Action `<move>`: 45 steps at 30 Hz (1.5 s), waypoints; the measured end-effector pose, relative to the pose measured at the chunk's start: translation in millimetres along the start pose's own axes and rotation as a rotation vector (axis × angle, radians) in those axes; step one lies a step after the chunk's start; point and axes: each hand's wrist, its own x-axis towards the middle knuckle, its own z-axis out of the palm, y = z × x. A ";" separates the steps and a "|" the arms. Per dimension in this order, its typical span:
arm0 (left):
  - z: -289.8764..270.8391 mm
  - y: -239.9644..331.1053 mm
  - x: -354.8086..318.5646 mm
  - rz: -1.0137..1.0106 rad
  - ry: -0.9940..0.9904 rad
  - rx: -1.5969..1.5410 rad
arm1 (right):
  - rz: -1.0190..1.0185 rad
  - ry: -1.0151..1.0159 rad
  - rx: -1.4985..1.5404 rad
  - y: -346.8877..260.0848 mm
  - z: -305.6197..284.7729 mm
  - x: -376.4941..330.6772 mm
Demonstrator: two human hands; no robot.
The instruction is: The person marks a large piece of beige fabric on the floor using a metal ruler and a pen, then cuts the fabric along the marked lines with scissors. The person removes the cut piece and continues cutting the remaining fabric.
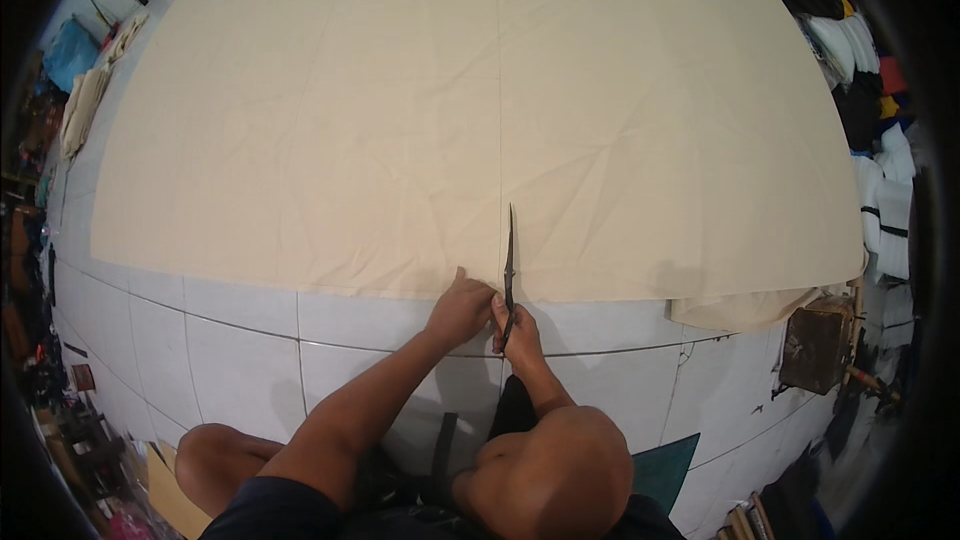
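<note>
A wide sheet of beige cloth (330,140) is spread over the tiled floor, its near edge just in front of me. My right hand (518,332) grips the handles of dark scissors (510,265), whose long blades point away from me over the cloth. A thin straight line runs up the cloth just left of the blades. Close beside the scissors, my left hand (463,310) is closed at the cloth's near edge, one finger sticking out over it. Its other fingertips are partly hidden.
White floor tiles (240,350) show along the near side. At the right stand a worn brown box (815,348) and stacks of folded white material (885,210). A dark green sheet (665,480) lies beside my knee. Far left sits a blue plastic bag (70,55).
</note>
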 end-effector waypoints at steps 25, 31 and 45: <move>-3.6 22.5 -25.7 0.208 -0.246 0.396 | -0.122 0.095 -0.221 -5.4 -0.4 29.9; -8.1 25.0 -24.1 0.172 -0.344 0.448 | -0.101 0.045 -0.155 -20.2 2.8 30.5; -10.8 28.1 -21.0 0.160 -0.405 0.465 | -0.065 0.028 -0.052 -44.8 1.2 46.4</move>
